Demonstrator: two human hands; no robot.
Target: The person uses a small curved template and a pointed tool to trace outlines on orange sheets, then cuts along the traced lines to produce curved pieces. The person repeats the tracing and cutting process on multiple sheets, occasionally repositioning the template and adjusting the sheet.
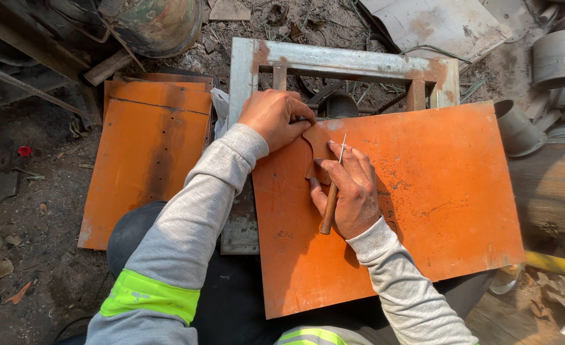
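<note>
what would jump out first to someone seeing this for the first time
The big orange metal sheet filling the centre and right, lying over a rusty grey metal frame. On it the two hands meet: the left hand presses down at the sheet's upper left edge, while the right hand holds a wooden-handled scribing tool with its thin metal tip on the surface. A second stack of orange sheets lies on the dirt to the left.

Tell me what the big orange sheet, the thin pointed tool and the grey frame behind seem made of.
Large orange sheet: looks like painted sheet metal, matte, with rust specks and scratched arcs. Thin pointed tool in the right hand: shiny metal spike, apparently wooden handle. Grey rectangular frame: likely steel, pale coat with rust patches.
</note>
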